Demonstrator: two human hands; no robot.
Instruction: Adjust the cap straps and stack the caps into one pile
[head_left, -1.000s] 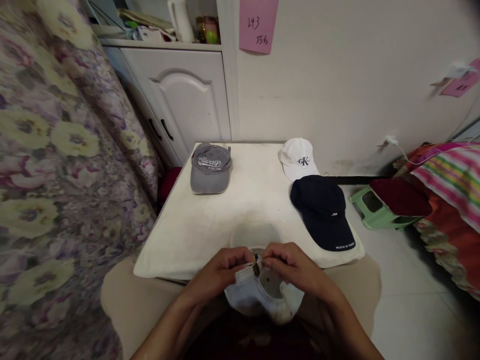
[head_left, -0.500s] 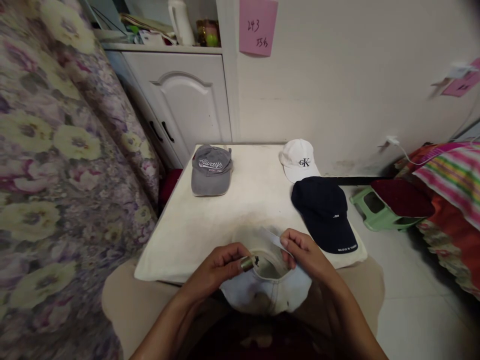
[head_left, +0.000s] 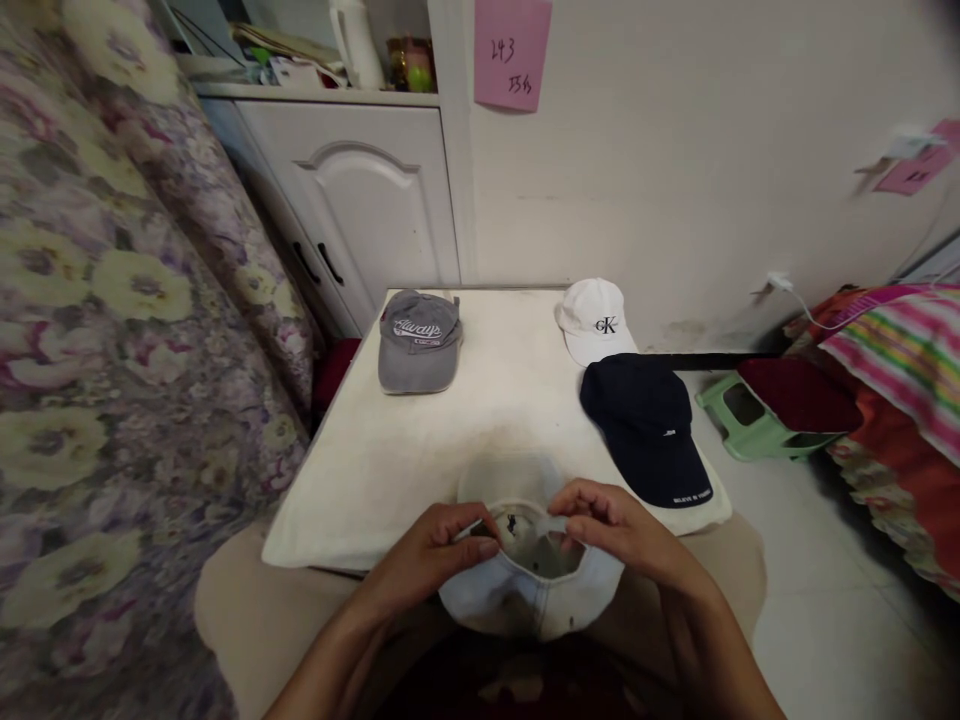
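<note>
Three caps (head_left: 418, 345) sit on the table (head_left: 510, 385), the strap (head_left: 553, 525) on my pale cap (head_left: 491, 595) isn't joined yet, my left fingers (head_left: 478, 548) and right fingers (head_left: 594, 532) each pinching an end.

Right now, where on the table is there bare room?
Bare: the middle, between gray cap and white cap; the left front, between gray cap and left hand. Crowded: the right, with white cap and navy cap, and front centre, where left hand and right hand hold the pale cap.
</note>
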